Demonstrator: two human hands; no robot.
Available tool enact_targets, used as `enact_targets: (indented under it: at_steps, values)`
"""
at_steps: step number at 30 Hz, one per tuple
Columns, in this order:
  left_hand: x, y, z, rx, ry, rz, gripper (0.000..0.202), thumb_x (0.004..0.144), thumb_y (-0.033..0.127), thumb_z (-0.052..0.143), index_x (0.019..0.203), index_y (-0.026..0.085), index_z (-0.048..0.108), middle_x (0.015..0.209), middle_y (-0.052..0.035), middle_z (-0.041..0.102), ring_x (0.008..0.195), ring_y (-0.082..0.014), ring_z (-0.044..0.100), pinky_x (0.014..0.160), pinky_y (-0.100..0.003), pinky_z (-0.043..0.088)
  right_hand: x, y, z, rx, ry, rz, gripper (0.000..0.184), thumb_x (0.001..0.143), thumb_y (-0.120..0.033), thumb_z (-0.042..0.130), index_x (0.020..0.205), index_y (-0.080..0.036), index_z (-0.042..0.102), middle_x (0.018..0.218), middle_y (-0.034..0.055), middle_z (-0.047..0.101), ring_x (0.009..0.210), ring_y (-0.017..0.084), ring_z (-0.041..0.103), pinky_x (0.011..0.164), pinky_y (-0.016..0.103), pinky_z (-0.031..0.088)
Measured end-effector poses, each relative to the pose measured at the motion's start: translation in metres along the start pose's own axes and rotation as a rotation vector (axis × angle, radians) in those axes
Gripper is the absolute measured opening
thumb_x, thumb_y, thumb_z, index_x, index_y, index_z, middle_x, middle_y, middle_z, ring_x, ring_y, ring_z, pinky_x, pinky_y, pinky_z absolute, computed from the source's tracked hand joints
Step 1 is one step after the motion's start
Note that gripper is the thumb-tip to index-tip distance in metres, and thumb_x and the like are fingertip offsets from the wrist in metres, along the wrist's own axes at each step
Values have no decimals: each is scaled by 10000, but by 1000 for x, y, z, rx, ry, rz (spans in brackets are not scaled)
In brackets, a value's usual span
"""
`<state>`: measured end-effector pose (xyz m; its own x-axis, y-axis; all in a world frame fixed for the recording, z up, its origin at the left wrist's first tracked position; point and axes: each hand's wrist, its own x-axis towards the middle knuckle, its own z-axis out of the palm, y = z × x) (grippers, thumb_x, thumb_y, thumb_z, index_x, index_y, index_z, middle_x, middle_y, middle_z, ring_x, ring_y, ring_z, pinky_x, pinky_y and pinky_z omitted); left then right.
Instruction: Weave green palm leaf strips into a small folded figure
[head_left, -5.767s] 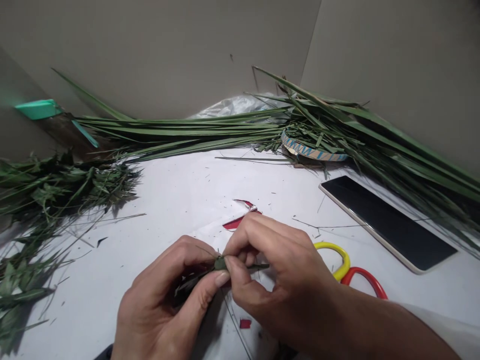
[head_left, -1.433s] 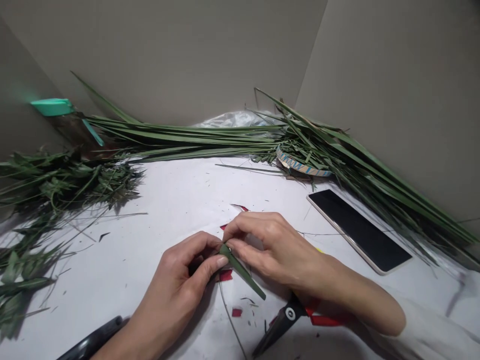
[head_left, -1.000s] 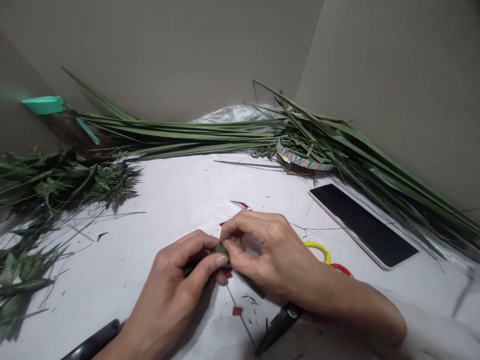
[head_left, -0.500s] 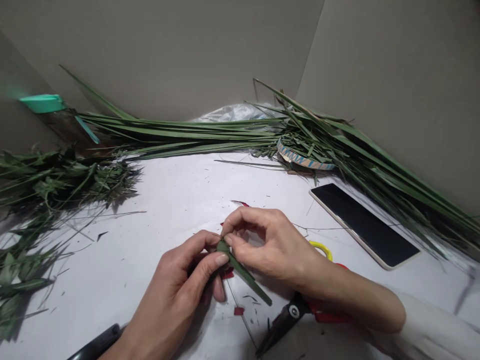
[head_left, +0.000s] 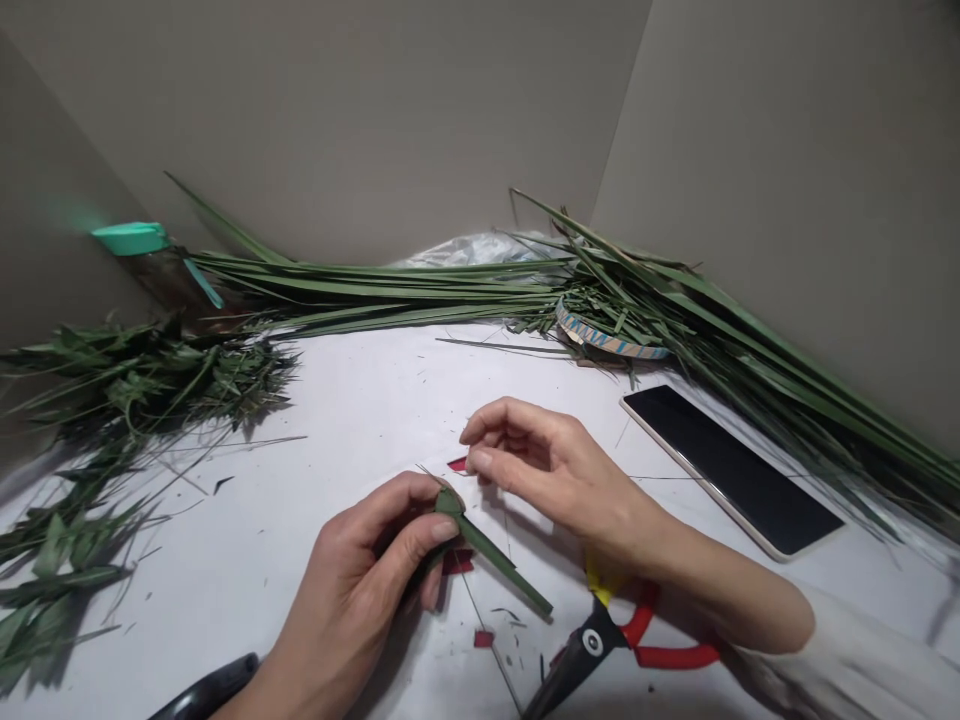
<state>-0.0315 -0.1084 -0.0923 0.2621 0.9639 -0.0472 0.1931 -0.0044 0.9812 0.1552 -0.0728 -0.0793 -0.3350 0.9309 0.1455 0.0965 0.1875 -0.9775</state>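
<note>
My left hand [head_left: 375, 570] pinches a folded green leaf strip [head_left: 450, 502] between thumb and forefinger. The strip's narrow tail [head_left: 510, 570] slants down to the right, and fine ends stick up at its top. Just above and right of it, my right hand [head_left: 532, 465] is apart from the leaf. Its thumb and forefinger tips are drawn close in a pinch; anything between them is too fine to make out. Scissors [head_left: 592, 642] with red and yellow handles lie under my right forearm. A thin stick [head_left: 480, 620] and small red pieces [head_left: 484, 638] lie below the leaf.
Long green leaves [head_left: 390, 285] line the back, with a striped ring of tape [head_left: 611, 343] against them. A phone [head_left: 731, 465] lies on the right. Leafy sprigs [head_left: 150, 375] and a green-lidded bottle [head_left: 161, 265] stand left. A black object [head_left: 210, 690] is at the front.
My right hand has moved off the top of the folded leaf, slightly up and to the right. My left hand keeps its hold. The view has shifted a little, showing more of the scissors.
</note>
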Motion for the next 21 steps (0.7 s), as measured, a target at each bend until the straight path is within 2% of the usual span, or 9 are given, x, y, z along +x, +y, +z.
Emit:
enact_targets:
  at_steps: [3,6,8,12,15,18,21]
  values:
    - [5,0,-4,-80,41,-23,176,915,343,579,806,216,631,491,64,516,475,-91,448,531,-213,391,2,1,-4,-84,104,-75,61,877,-209,589,915,-177,625,825,-12,627,755,121,587,682,243,464]
    - [14,1,-11,-155,140,-13,146,899,331,611,819,210,620,505,68,525,458,-79,439,486,-193,365,-1,-4,-5,-187,164,-150,45,879,-198,584,879,-182,627,823,-14,642,754,118,585,687,237,447]
    - [19,2,-16,-244,215,0,124,882,309,641,823,204,610,544,64,555,470,-75,463,494,-187,384,-6,-8,-1,-270,96,-160,75,890,-210,579,839,-187,629,747,-29,624,686,107,557,647,229,419]
    - [24,6,-21,-417,327,22,155,820,274,712,862,213,576,635,64,607,476,-70,495,463,-176,399,-20,-14,14,-435,-171,-60,61,884,-258,619,851,-207,613,614,-67,547,555,92,473,557,220,353]
    - [25,9,-23,-454,364,47,203,794,260,737,887,216,562,615,70,609,477,-71,504,456,-162,405,-27,-15,22,-511,-232,-32,87,901,-222,578,815,-216,567,639,-61,550,579,97,475,551,218,337]
    - [25,11,-24,-495,389,62,205,795,248,737,889,204,561,694,55,645,521,-66,540,491,-154,444,-31,-17,26,-513,-281,-7,94,917,-212,545,824,-225,554,660,-57,554,612,107,507,576,218,360]
    - [24,14,-24,-537,399,64,202,810,252,724,900,198,551,752,26,671,654,-106,636,614,-196,530,-37,-17,29,-520,-331,8,122,950,-221,504,845,-242,560,815,-35,611,828,137,573,706,228,409]
